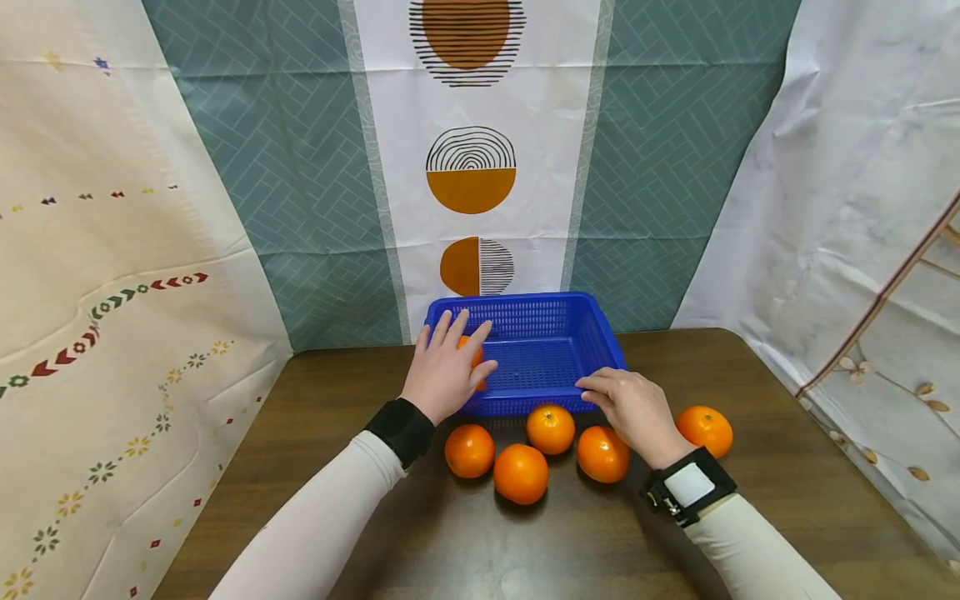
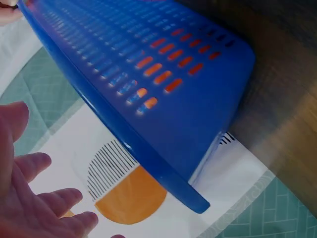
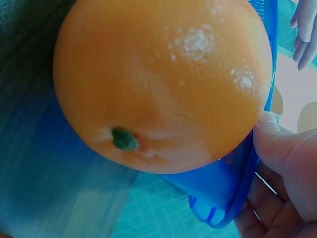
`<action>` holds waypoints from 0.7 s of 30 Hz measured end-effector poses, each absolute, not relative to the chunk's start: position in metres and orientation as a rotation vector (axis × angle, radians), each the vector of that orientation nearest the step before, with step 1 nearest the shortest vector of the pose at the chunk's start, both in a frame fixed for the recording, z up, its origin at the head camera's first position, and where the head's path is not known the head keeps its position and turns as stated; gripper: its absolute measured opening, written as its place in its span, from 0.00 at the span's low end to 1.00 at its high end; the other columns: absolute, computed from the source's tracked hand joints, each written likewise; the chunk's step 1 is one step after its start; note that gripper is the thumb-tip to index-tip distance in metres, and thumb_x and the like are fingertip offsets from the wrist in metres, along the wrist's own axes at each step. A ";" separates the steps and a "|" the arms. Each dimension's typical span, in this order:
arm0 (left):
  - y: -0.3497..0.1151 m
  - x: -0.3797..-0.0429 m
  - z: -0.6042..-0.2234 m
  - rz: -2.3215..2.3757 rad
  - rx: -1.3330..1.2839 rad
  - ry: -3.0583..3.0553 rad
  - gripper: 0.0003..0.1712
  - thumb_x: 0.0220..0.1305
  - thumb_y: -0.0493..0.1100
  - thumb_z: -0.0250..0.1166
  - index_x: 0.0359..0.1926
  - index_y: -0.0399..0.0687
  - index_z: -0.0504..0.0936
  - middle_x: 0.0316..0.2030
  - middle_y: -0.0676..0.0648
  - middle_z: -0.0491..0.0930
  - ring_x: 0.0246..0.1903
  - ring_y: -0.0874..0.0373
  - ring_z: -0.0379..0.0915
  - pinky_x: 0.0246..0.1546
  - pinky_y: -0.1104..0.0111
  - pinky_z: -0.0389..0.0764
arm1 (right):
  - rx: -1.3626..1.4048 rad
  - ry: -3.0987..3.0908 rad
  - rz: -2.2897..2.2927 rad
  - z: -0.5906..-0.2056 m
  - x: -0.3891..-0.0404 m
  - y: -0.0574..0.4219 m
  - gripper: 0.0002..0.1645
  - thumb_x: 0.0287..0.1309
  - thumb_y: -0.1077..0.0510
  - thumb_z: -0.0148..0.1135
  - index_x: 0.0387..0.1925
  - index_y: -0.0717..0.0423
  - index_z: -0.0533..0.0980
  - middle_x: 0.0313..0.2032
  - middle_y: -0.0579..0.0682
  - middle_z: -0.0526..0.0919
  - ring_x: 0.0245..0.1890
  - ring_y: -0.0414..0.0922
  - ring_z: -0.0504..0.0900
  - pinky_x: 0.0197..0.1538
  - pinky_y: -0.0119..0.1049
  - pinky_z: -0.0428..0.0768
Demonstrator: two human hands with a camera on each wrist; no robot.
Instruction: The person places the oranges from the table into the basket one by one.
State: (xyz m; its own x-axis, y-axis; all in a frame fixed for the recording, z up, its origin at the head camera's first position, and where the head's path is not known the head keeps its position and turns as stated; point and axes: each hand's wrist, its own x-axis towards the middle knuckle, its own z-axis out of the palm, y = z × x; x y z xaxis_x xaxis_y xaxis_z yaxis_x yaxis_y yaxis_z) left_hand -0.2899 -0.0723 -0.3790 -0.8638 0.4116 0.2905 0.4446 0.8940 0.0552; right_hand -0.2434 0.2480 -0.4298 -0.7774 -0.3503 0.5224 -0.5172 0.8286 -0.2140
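A blue plastic basket (image 1: 532, 398) stands at the back of the table, its side wall (image 2: 163, 124) full of small slots. Inside its left end lies an orange (image 1: 477, 354), partly hidden beneath my left hand (image 1: 447, 367). That hand hovers over the basket with its fingers spread, holding nothing. At the front right corner, my right hand (image 1: 630, 408) pinches the basket's rim between thumb and fingers. Close under the right hand sits an orange (image 1: 603, 454), while an orange with a green stem (image 3: 163, 89) fills much of the right wrist view.
More oranges lie on the brown wooden table (image 1: 585, 542) before the basket, among them a left one (image 1: 470, 451), a front one (image 1: 521, 473) and a middle one (image 1: 551, 428). Another orange (image 1: 705, 431) sits right of the right wrist. A patterned cloth (image 1: 480, 225) hangs behind the basket.
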 end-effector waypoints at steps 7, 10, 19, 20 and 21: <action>-0.071 -0.276 -0.378 -0.182 -0.666 -2.778 0.39 0.85 0.67 0.54 0.88 0.62 0.61 0.87 0.40 0.53 0.86 0.37 0.41 0.82 0.34 0.44 | 0.641 -2.536 0.485 -0.430 -0.244 0.248 0.11 0.68 0.61 0.77 0.51 0.55 0.91 0.45 0.51 0.92 0.45 0.55 0.91 0.51 0.57 0.90; -0.071 -0.270 -0.377 -0.188 -0.679 -2.775 0.40 0.85 0.67 0.54 0.88 0.62 0.60 0.87 0.40 0.52 0.87 0.37 0.41 0.82 0.34 0.44 | 0.642 -2.534 0.486 -0.431 -0.244 0.248 0.11 0.69 0.61 0.77 0.51 0.55 0.91 0.45 0.50 0.92 0.45 0.55 0.91 0.51 0.57 0.90; -0.077 -0.248 -0.382 -0.219 -0.727 -2.734 0.40 0.83 0.66 0.58 0.87 0.60 0.63 0.86 0.38 0.55 0.86 0.35 0.45 0.81 0.33 0.48 | 0.633 -2.544 0.490 -0.430 -0.243 0.248 0.11 0.68 0.60 0.77 0.51 0.54 0.91 0.46 0.51 0.92 0.46 0.56 0.91 0.51 0.58 0.90; -0.078 -0.245 -0.383 -0.223 -0.737 -2.723 0.40 0.83 0.65 0.59 0.87 0.59 0.64 0.86 0.38 0.57 0.85 0.35 0.46 0.81 0.33 0.48 | 0.631 -2.546 0.490 -0.429 -0.243 0.248 0.12 0.68 0.60 0.77 0.51 0.54 0.91 0.46 0.51 0.92 0.46 0.56 0.91 0.51 0.58 0.90; -0.080 -0.243 -0.384 -0.226 -0.746 -2.711 0.40 0.82 0.65 0.60 0.86 0.58 0.65 0.85 0.38 0.58 0.85 0.34 0.47 0.81 0.33 0.49 | 0.632 -2.545 0.493 -0.429 -0.243 0.248 0.11 0.68 0.60 0.77 0.51 0.54 0.91 0.46 0.51 0.92 0.46 0.56 0.91 0.51 0.58 0.89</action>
